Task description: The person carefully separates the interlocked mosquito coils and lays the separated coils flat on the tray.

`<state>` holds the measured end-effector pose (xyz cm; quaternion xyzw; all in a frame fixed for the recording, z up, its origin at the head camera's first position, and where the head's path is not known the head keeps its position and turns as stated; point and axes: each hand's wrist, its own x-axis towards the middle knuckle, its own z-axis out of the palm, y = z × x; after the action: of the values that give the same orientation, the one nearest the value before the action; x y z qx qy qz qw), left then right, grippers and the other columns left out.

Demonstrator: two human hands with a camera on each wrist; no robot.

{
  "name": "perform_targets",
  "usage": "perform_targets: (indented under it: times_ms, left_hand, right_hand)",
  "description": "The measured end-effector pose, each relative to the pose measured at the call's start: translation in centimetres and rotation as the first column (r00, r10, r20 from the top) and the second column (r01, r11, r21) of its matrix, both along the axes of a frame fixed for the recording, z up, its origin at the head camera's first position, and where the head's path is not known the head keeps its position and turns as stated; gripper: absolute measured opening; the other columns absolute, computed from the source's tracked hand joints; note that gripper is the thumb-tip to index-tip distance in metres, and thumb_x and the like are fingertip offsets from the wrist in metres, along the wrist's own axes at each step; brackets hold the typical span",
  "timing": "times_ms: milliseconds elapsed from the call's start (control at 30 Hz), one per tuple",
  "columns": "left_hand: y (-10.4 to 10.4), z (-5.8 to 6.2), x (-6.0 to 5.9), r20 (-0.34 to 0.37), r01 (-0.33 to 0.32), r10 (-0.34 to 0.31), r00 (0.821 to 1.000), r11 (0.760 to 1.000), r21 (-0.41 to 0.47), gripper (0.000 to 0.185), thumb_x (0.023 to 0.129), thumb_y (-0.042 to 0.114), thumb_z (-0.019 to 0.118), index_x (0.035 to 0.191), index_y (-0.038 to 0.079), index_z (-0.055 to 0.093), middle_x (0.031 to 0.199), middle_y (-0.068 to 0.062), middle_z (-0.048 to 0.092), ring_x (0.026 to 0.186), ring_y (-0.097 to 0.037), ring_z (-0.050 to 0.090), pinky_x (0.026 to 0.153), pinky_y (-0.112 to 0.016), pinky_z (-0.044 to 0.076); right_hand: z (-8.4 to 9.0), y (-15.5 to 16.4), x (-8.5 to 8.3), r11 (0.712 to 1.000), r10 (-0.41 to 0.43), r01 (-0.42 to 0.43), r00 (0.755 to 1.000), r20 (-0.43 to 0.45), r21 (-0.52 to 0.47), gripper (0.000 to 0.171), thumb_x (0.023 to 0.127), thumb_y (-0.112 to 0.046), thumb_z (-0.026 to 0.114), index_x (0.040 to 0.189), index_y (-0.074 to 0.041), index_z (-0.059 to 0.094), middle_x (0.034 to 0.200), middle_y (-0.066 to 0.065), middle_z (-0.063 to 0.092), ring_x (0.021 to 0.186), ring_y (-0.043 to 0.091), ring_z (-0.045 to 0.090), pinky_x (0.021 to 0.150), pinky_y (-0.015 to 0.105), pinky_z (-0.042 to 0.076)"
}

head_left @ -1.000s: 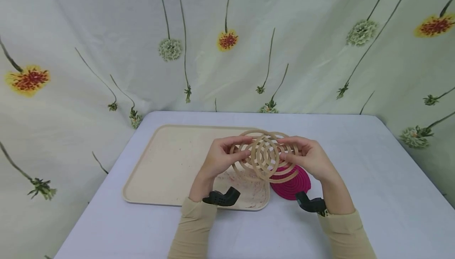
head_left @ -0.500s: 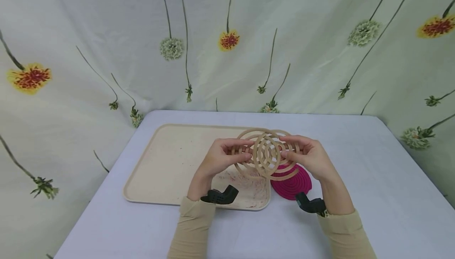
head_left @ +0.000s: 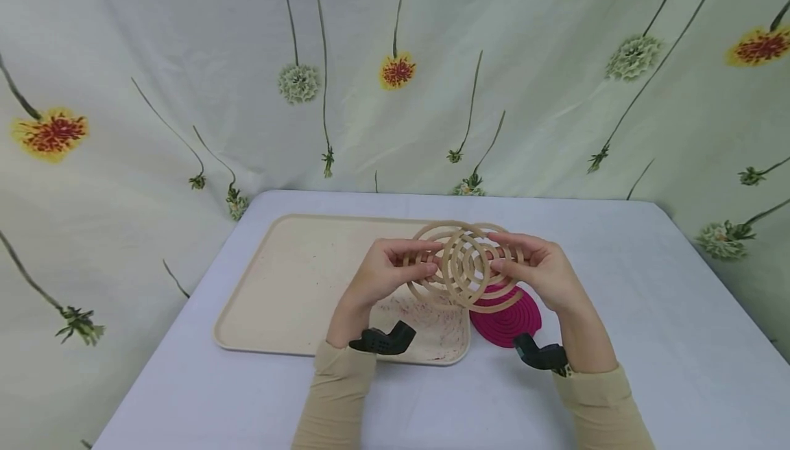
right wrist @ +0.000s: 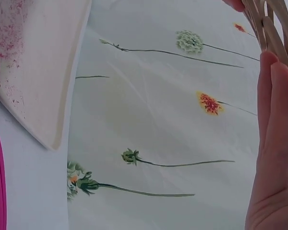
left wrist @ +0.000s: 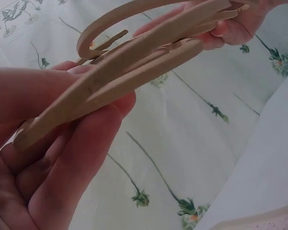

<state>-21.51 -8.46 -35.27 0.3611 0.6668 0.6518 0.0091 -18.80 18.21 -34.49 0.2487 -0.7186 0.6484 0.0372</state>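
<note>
Head view showed two wooden ring trivets [head_left: 463,266], each cut as concentric rings, overlapping and held up in the air above the table [head_left: 617,285], over the right end of the tray and the pink mat. Left hand [head_left: 378,277] pinched the left side of the rings, thumb on the near face, fingers curled behind. Right hand [head_left: 543,273] gripped the right side the same way, fingertips on the rings. Both hands closed on the wood, none free. Left wrist view had the trivets [left wrist: 134,57] edge-on, flat pieces stacked close and slightly fanned, pressed between the thumb and fingers [left wrist: 81,158] of the left hand, with the other hand's fingertips at the far end. Right wrist view caught only a sliver of the rings [right wrist: 273,28] at the top right corner against a finger [right wrist: 276,124]. Under the trivets lay a pink coiled mat [head_left: 509,316] flat on the table, just beside the right edge of a beige tray [head_left: 290,285]. Tray sat left of centre, reddish specks on its near right part. Floral cloth backdrop [head_left: 185,59] hung behind the table. Beige sleeves [head_left: 336,395] covered both forearms, black wrist camera mounts [head_left: 382,340] at the cuffs.
</note>
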Motion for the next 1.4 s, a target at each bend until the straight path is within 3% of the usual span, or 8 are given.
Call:
perform_targets:
  times_ms: [167, 267, 500, 633, 733, 1067, 1200, 1400]
  left_hand:
    - [-0.6, 0.0, 0.0, 0.03, 0.07, -0.068, 0.997, 0.996, -0.055, 0.026, 0.081, -0.009, 0.066, 0.107, -0.014, 0.063, 0.075, -0.009, 0.068, 0.059, -0.01, 0.056, 0.052, -0.021, 0.05]
    - [-0.5, 0.0, 0.0, 0.045, 0.072, -0.07, 0.997, 0.996, -0.053, 0.027, 0.082, -0.009, 0.066, 0.108, -0.014, 0.063, 0.079, -0.009, 0.069, 0.061, -0.011, 0.058, 0.054, -0.022, 0.052]
    - [0.7, -0.1, 0.0, 0.007, -0.005, 0.004, 1.0, 0.999, 0.046, 0.029, 0.082, -0.01, 0.064, 0.111, -0.014, 0.062, 0.087, -0.024, 0.067, 0.065, -0.009, 0.057, 0.055, -0.019, 0.05]
    - [1.3, -0.1, 0.2, 0.031, 0.0, -0.004, 1.0, 0.991, 0.135, 0.03, 0.083, -0.013, 0.062, 0.112, -0.018, 0.058, 0.096, -0.033, 0.063, 0.072, -0.01, 0.064, 0.062, -0.024, 0.055]
    - [1.8, -0.3, 0.1, 0.032, -0.008, 0.002, 0.999, 0.981, 0.192, 0.03, 0.083, -0.013, 0.061, 0.113, -0.02, 0.057, 0.095, -0.037, 0.06, 0.072, -0.011, 0.065, 0.064, -0.028, 0.057]
    - [2.9, -0.2, 0.4, 0.028, -0.097, 0.093, 0.995, 0.964, 0.248, 0.029, 0.083, -0.016, 0.059, 0.111, -0.02, 0.057, 0.092, -0.038, 0.06, 0.07, -0.01, 0.066, 0.062, -0.03, 0.057]
    - [2.7, -0.2, 0.4, 0.055, -0.1, 0.091, 0.994, 0.974, 0.203, 0.029, 0.083, -0.013, 0.06, 0.111, -0.018, 0.058, 0.091, -0.03, 0.064, 0.069, -0.01, 0.066, 0.063, -0.029, 0.057]
    - [0.8, -0.2, 0.1, 0.059, -0.019, 0.02, 0.998, 1.0, -0.015, 0.024, 0.083, -0.008, 0.065, 0.106, -0.013, 0.065, 0.077, -0.015, 0.067, 0.062, -0.013, 0.062, 0.054, -0.028, 0.054]
  right_hand:
    - [0.2, 1.1, 0.1, 0.988, -0.005, 0.0, 1.0, 0.028, 0.157, 0.037, 0.084, 0.005, 0.065, 0.119, 0.01, 0.057, 0.088, 0.001, 0.068, 0.068, 0.012, 0.06, 0.059, 0.025, 0.054]
    - [0.2, 1.3, 0.1, 0.983, -0.022, 0.013, 0.999, 0.045, 0.184, 0.038, 0.084, 0.001, 0.066, 0.12, 0.009, 0.057, 0.093, 0.0, 0.069, 0.072, 0.012, 0.061, 0.06, 0.025, 0.054]
    - [-0.2, 0.8, -0.2, 1.0, -0.013, 0.013, 1.0, 0.018, 0.01, 0.038, 0.085, 0.007, 0.063, 0.122, 0.0, 0.061, 0.085, -0.001, 0.069, 0.071, 0.012, 0.066, 0.06, 0.024, 0.055]
    - [-0.3, 0.4, -0.3, 0.996, -0.017, 0.017, 1.0, 0.0, -0.093, 0.04, 0.085, 0.01, 0.061, 0.118, -0.011, 0.066, 0.088, -0.001, 0.069, 0.07, 0.011, 0.067, 0.058, 0.023, 0.055]
    - [-0.2, -0.1, -0.4, 0.987, -0.041, 0.039, 0.999, -0.009, -0.159, 0.039, 0.085, 0.012, 0.06, 0.118, -0.009, 0.066, 0.09, 0.0, 0.069, 0.068, 0.011, 0.066, 0.058, 0.022, 0.055]
    - [0.1, -1.1, 0.1, 0.967, -0.145, 0.144, 0.989, 0.014, -0.211, 0.038, 0.085, 0.012, 0.059, 0.118, -0.005, 0.066, 0.087, 0.0, 0.069, 0.07, 0.01, 0.066, 0.06, 0.023, 0.055]
    - [0.3, -0.9, 0.3, 0.974, -0.149, 0.151, 0.988, 0.025, -0.166, 0.036, 0.086, 0.009, 0.06, 0.121, 0.001, 0.062, 0.087, -0.001, 0.069, 0.069, 0.01, 0.066, 0.06, 0.023, 0.055]
    - [0.5, 0.7, 0.3, 0.998, -0.054, 0.052, 0.998, 0.045, 0.041, 0.04, 0.085, 0.005, 0.063, 0.123, 0.011, 0.054, 0.083, 0.001, 0.069, 0.067, 0.012, 0.064, 0.058, 0.026, 0.056]
